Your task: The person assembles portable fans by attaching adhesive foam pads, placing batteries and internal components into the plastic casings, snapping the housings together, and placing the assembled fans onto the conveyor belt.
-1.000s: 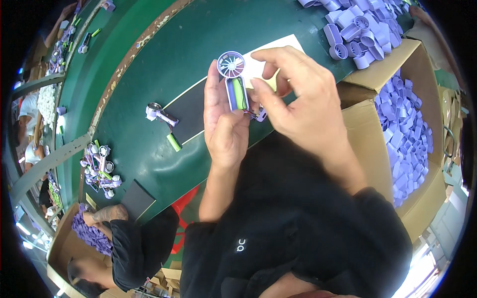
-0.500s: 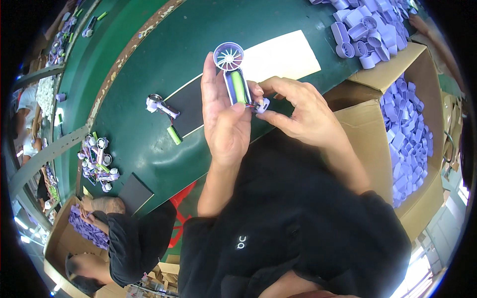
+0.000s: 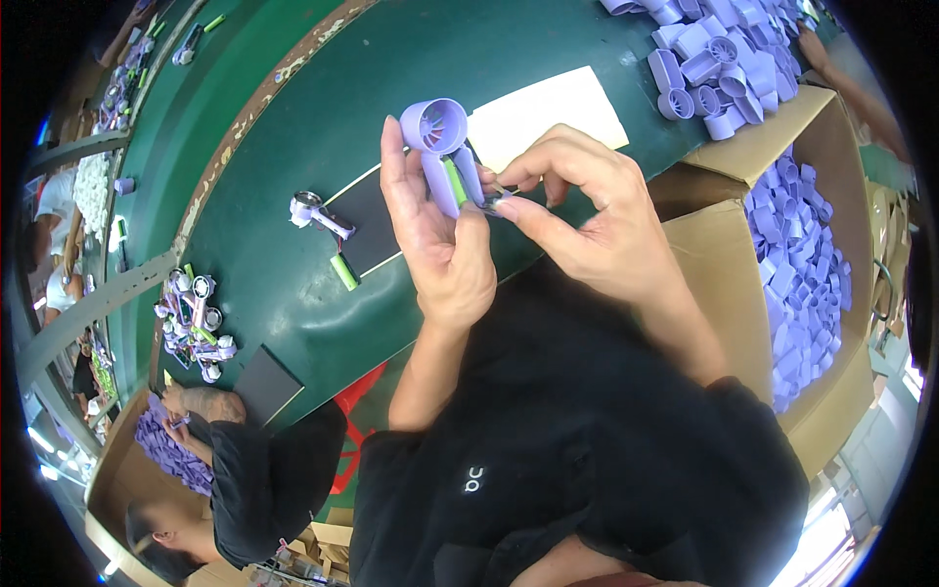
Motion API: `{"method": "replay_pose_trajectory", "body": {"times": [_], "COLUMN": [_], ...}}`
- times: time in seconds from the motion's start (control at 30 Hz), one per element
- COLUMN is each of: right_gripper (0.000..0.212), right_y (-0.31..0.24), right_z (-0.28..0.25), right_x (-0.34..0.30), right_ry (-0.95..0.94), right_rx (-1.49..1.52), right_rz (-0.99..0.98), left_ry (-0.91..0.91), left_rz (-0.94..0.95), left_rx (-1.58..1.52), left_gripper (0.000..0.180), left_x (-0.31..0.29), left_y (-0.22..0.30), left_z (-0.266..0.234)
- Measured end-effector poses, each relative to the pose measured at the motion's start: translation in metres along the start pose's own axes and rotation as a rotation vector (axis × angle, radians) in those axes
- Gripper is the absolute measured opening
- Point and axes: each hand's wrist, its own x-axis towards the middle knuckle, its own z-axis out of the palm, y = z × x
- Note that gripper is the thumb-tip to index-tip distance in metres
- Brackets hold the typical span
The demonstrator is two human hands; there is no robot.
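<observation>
My left hand (image 3: 442, 249) is closed round a purple plastic fan housing (image 3: 433, 127), its round vaned end pointing up and away from me. Inside the housing's open handle lies a green battery cell (image 3: 456, 183). At the handle's lower end, my right hand (image 3: 587, 210) pinches with thumb and forefinger at a small part that the fingertips mostly hide. To the left on the table rests a fan assembly (image 3: 311, 210), with a second green battery (image 3: 343, 272) wired to it.
A black pad (image 3: 367, 230) and a white sheet (image 3: 548, 115) lie on the green table (image 3: 313, 303). Purple housings heap at the far right (image 3: 724, 64) and fill a cardboard box (image 3: 724, 293). More fan assemblies (image 3: 196, 318) pile up left; a co-worker (image 3: 264, 470) sits lower left.
The housing has been tilted and turned in my left hand, showing more of its round end's side wall. My right fingers now cover the small purple end piece seen before.
</observation>
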Motion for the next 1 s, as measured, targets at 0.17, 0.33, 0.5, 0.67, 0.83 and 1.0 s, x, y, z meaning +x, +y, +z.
{"method": "replay_pose_trajectory", "body": {"times": [0.17,0.33,0.5,0.67,0.83,1.0], "right_gripper": [0.014,0.014,0.014,0.013,0.012,0.010], "right_y": [-0.007,-0.014,-0.012,-0.013,-0.014,-0.013], "right_z": [0.014,0.020,0.018,0.021,0.021,0.022], "right_x": [0.012,0.017,0.022,0.017,0.016,0.018], "right_ry": [0.010,0.017,-0.033,0.027,0.044,0.029], "right_rx": [-0.094,-0.174,-0.219,-0.210,-0.237,-0.228], "right_rz": [-0.038,0.009,0.070,0.040,0.001,0.028], "left_ry": [0.051,0.052,-0.007,-0.025,0.052,-0.003], "left_rz": [-0.042,0.043,0.062,0.019,0.096,0.172], "left_rx": [-0.008,-0.070,0.017,0.003,0.079,0.155], "left_gripper": [0.088,0.090,0.092,0.091,0.091,0.089], "left_x": [-0.002,-0.007,-0.007,-0.006,-0.013,-0.010], "left_y": [0.005,-0.002,-0.007,-0.004,-0.010,-0.012], "left_z": [0.008,0.013,0.004,0.005,0.011,0.010]}}
